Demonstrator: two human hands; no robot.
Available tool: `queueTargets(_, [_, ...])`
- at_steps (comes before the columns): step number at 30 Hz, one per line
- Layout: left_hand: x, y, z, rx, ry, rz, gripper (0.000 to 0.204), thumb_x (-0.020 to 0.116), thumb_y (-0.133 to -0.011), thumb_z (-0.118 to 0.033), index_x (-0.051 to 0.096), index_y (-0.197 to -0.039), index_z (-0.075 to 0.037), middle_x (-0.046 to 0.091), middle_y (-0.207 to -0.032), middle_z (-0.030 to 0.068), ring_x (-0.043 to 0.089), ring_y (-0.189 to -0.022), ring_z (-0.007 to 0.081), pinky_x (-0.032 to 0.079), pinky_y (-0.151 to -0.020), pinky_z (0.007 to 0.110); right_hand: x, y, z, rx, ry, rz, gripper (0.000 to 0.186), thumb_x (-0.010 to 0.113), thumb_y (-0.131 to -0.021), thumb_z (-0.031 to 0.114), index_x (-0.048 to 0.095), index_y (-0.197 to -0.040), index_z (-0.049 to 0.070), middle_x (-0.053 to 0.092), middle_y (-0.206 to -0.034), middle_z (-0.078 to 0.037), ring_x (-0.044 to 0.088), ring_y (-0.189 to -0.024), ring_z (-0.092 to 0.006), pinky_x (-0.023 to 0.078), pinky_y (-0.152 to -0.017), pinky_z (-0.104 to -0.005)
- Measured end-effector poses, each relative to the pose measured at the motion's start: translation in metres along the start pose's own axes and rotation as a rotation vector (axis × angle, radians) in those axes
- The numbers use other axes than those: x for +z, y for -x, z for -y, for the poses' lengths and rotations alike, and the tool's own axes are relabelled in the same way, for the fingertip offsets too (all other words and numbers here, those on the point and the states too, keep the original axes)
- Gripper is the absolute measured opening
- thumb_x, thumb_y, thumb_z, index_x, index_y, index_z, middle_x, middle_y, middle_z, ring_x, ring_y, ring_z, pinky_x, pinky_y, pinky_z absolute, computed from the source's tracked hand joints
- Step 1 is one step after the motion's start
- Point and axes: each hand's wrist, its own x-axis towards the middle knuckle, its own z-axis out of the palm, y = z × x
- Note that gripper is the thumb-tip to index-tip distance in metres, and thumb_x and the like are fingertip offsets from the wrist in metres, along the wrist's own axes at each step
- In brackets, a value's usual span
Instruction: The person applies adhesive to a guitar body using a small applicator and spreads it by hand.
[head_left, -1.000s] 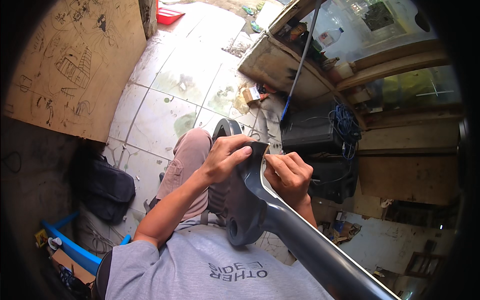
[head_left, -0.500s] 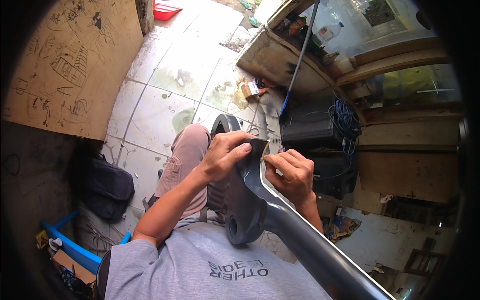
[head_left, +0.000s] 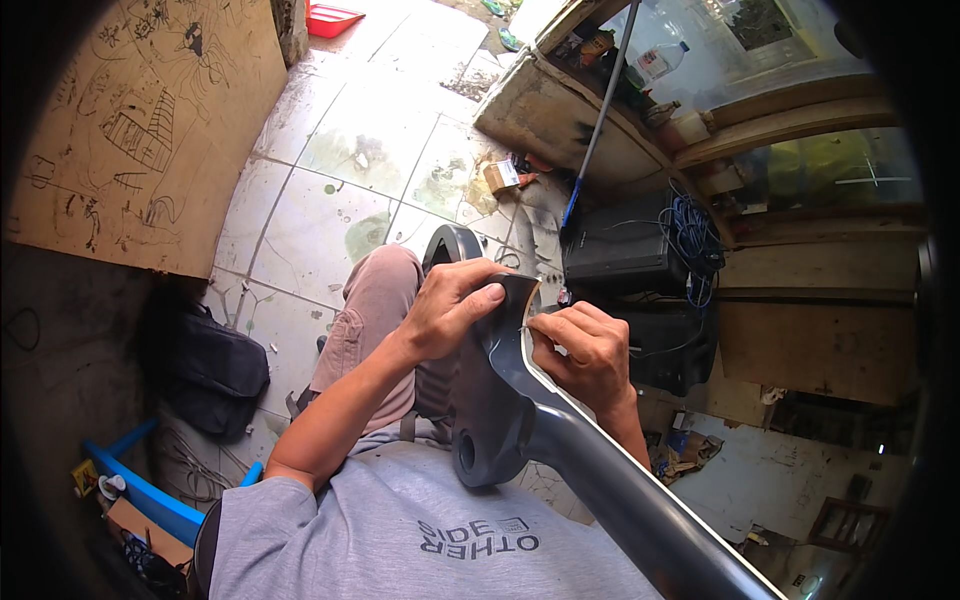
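Note:
A long, dark grey moulded part [head_left: 610, 470] lies across my lap and runs off to the lower right. It has a rounded lobe with a hole, and a thin pale strip [head_left: 690, 510] follows its right edge. My left hand [head_left: 448, 312] is wrapped over its upper end, thumb on top. Beside that end, my right hand [head_left: 582, 348] has its fingers closed in a pinch at the pale edge. What sits between those fingertips is too small to make out. Further up, a dark curved loop-shaped piece [head_left: 455, 240] shows behind my left hand.
A black case [head_left: 620, 245] with coiled blue cable [head_left: 692, 240] stands to the right, near a long-handled pole [head_left: 603, 120]. A small carton [head_left: 500, 178] lies on the tiled floor. Left are a black bag [head_left: 205, 370], a drawn-on wooden board [head_left: 150, 130] and a blue frame [head_left: 165, 505].
The upper end of the grey part has tilted slightly. My right hand stays pinched at its edge with barely any shift, and my left hand keeps its hold.

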Motion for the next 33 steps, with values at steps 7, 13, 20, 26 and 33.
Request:
queueTargets(7, [0.0,0.001,-0.001,-0.021,-0.001,0.017,0.052,0.055,-0.1,-0.037,0.071,-0.122,0.007,0.074,-0.104,0.0145,0.069,-0.095,0.019,0.054,-0.085,0.032,-0.006,0.0,0.004,0.014,-0.003,0.054,0.02,0.08,-0.072,0.0,0.074,-0.089,0.01,0.07,-0.073,-0.003,0.065,-0.061,-0.0198,0.052,-0.055,-0.033])
queueTargets(13, [0.0,0.001,0.002,-0.018,-0.006,0.016,0.052,0.055,-0.101,-0.038,0.071,-0.122,0.007,0.074,-0.104,0.0148,0.069,-0.096,0.0192,0.054,-0.086,0.032,-0.007,0.002,0.005,0.016,-0.012,0.066,0.018,0.081,-0.074,0.003,0.074,-0.088,0.011,0.069,-0.072,-0.002,0.065,-0.061,-0.0191,0.052,-0.054,-0.0332])
queueTargets(20, [-0.001,0.002,0.001,-0.021,-0.011,0.02,0.053,0.056,-0.101,-0.038,0.071,-0.122,0.007,0.074,-0.105,0.0151,0.07,-0.097,0.0199,0.055,-0.087,0.033,-0.01,0.003,0.004,0.042,-0.063,0.103,0.017,0.082,-0.076,0.005,0.075,-0.089,0.011,0.069,-0.072,-0.003,0.065,-0.062,-0.0201,0.052,-0.055,-0.0341])
queueTargets(26, [-0.001,0.002,0.001,-0.033,-0.014,0.026,0.052,0.055,-0.1,-0.037,0.071,-0.122,0.007,0.075,-0.106,0.0154,0.07,-0.097,0.0203,0.055,-0.088,0.033,-0.008,0.004,0.002,0.103,-0.132,0.122,0.015,0.081,-0.077,0.005,0.075,-0.09,0.01,0.069,-0.072,-0.004,0.065,-0.062,-0.0213,0.051,-0.056,-0.0347])
queueTargets(33, [-0.002,0.001,0.0,-0.037,-0.013,0.024,0.052,0.056,-0.1,-0.038,0.071,-0.122,0.007,0.075,-0.107,0.0155,0.07,-0.099,0.021,0.055,-0.089,0.034,-0.003,0.002,0.003,0.107,-0.121,0.064,0.014,0.08,-0.076,0.004,0.076,-0.088,0.009,0.07,-0.072,-0.005,0.066,-0.061,-0.0227,0.051,-0.056,-0.035])
